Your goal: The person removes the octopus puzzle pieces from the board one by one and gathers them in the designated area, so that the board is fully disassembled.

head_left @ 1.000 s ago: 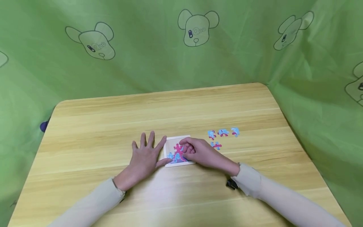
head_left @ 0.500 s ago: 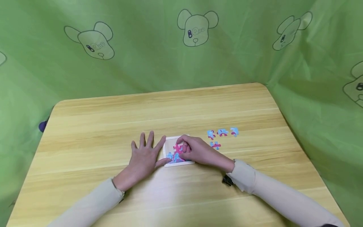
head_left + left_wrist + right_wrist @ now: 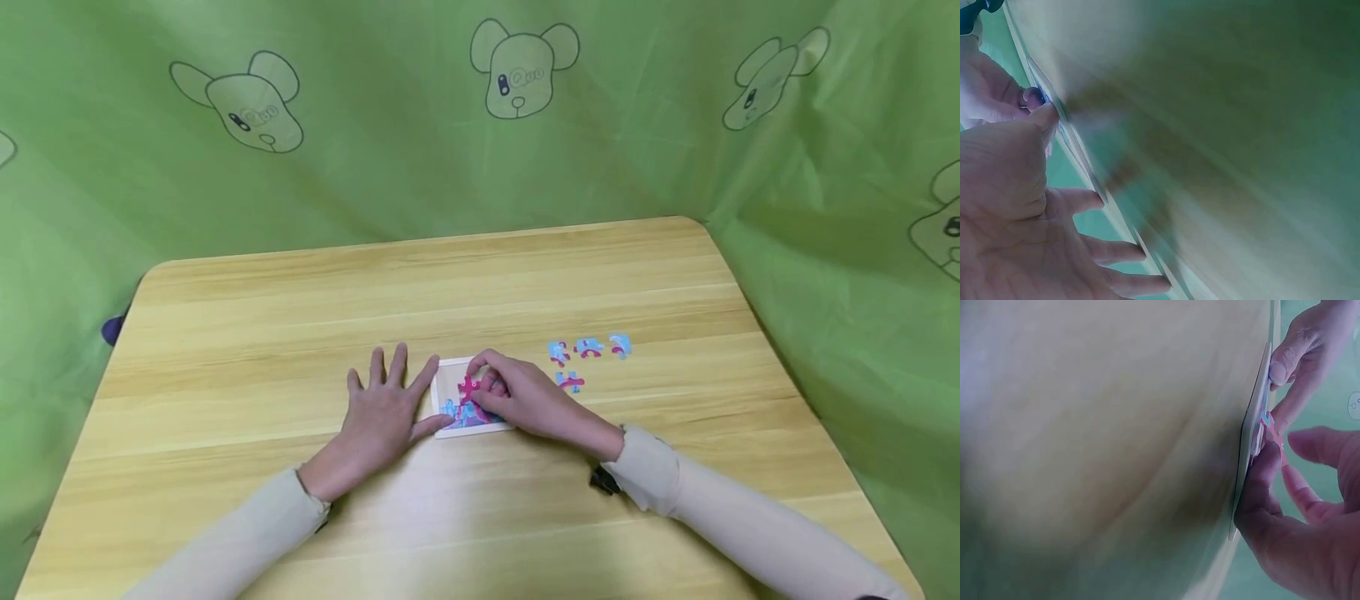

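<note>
A small square puzzle tray (image 3: 472,431) with a pale rim lies on the table. Blue and purple puzzle pieces (image 3: 459,415) fill its near part, while its far left part shows bare board. My right hand (image 3: 528,400) pinches a pink puzzle piece (image 3: 468,387) over the middle of the tray; in the right wrist view that pink piece (image 3: 1275,436) stands tilted up from the tray, against the thumb. The left hand (image 3: 378,421) is spread on the table at the tray's left, its thumb over the near left corner and its index fingertip at the far left corner.
Several loose blue and pink puzzle pieces (image 3: 589,348) lie to the right of the tray, beyond the right wrist. The wooden table (image 3: 300,317) has a green curtain (image 3: 390,167) with bear drawings behind it and at its sides.
The right hand has shifted slightly and its pink puzzle piece now sits tilted, a little farther from the near pieces. The left hand has stayed in place.
</note>
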Demonstrator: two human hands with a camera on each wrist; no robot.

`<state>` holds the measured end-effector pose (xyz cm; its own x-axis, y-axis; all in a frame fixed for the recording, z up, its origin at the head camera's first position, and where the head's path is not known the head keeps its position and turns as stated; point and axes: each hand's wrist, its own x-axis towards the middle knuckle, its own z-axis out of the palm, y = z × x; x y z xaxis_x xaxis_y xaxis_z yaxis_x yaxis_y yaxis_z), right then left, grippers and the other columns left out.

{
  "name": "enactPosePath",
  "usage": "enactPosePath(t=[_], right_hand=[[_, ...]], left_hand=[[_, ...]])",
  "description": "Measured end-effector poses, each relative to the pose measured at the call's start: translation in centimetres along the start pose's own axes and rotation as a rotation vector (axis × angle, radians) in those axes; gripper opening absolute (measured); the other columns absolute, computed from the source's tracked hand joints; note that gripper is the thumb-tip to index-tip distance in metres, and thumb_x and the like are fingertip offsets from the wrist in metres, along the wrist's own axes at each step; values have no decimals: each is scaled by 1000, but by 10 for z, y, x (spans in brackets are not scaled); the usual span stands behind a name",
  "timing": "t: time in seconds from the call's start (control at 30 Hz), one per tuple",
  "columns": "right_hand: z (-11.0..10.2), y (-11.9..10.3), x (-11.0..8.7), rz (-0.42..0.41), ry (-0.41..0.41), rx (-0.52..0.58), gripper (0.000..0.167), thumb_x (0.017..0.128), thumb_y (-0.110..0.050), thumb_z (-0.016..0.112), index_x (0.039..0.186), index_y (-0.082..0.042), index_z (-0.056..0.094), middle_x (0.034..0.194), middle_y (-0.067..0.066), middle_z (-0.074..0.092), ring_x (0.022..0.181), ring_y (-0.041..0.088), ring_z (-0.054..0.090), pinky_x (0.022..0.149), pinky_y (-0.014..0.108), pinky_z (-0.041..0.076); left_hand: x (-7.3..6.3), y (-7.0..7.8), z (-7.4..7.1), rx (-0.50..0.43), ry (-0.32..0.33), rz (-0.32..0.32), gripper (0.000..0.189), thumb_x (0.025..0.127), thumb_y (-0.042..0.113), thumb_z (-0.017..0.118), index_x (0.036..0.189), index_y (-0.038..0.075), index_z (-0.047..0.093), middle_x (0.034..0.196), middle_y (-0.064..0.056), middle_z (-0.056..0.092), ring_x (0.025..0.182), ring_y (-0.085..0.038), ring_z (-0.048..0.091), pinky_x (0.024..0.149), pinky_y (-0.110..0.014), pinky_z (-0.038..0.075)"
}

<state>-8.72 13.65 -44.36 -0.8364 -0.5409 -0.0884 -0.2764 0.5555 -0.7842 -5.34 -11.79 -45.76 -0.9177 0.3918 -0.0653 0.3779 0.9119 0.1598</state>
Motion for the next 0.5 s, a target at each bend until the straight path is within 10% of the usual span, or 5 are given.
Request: enactPosePath(t=[0.5], right_hand=[[4,3,-1,-20,110,43,9,106,-13,74,112,-18,71,91,-8,72,70,16,58,67,29,48]], left_hand=[[1,-1,-1,-18,-30,-3,90,102,74,58,173,22,37,170,-36,30,152,-66,28,106,-87,33]])
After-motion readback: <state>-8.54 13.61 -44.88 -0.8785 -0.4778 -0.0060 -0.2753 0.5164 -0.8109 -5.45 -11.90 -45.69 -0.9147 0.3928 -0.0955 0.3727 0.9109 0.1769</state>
